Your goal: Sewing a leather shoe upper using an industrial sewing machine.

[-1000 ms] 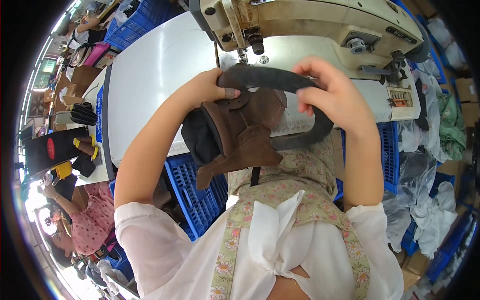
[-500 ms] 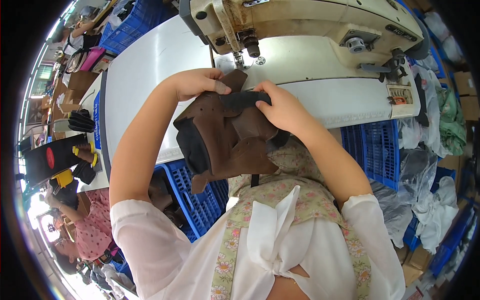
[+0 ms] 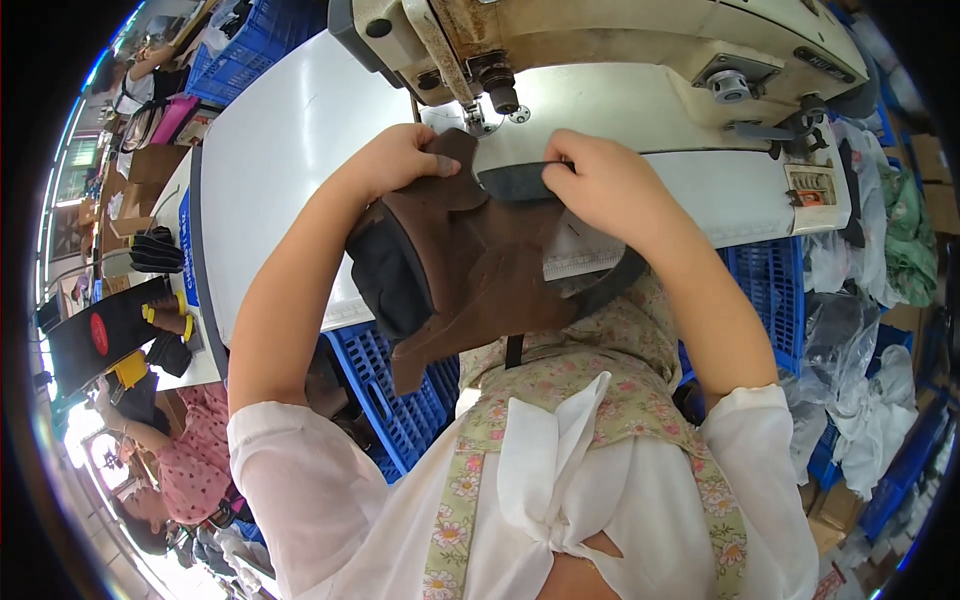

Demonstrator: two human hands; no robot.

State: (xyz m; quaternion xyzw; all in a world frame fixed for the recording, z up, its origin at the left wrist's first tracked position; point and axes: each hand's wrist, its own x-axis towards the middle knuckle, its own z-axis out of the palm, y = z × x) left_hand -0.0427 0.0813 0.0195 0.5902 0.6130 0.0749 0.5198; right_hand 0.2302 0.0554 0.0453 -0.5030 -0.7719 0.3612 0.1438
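Note:
A brown leather shoe upper (image 3: 490,255) with black lining (image 3: 392,280) hangs between my hands, in front of the sewing machine's needle area (image 3: 474,118). My left hand (image 3: 408,162) pinches its upper left flap, thumb on top. With thumb and fingers closed, my right hand (image 3: 600,180) grips the black edge strip (image 3: 522,182) at the upper right. The upper is spread and bent, and an opening shows at its right side. Its lower part hangs over the table's front edge, above my flowered apron (image 3: 570,400).
The beige sewing machine (image 3: 620,45) spans the far side of the white table (image 3: 275,220). Blue crates (image 3: 385,390) stand below the table on both sides. Plastic bags (image 3: 850,390) lie at the right. A person in pink (image 3: 190,455) sits at the left.
My right hand has moved right, drawing the upper wider and flatter. The black strip is now stretched out, and an opening shows at the right. My left hand has shifted slightly up the flap.

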